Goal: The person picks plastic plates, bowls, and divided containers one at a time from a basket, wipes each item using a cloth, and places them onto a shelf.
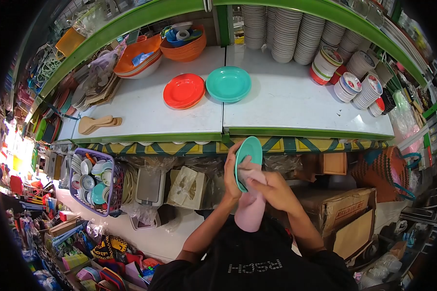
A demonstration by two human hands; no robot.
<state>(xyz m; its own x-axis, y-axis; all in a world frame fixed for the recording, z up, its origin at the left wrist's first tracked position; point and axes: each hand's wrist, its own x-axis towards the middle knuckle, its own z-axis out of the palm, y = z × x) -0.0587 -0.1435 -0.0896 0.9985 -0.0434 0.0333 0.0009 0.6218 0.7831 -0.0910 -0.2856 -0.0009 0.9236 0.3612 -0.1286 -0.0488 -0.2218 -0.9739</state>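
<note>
On the white shelf (286, 111), one teal stack (228, 83) and one red stack (183, 90) sat side by side, apparently to keep colours apart. In front of its edge, my right grip (273, 189) was closed on one pink cloth (250, 213), set against the inside of one teal dish (250, 147) that my left grip (231, 177) clasped from its outer side, tilted, seemingly to steady it.
</note>
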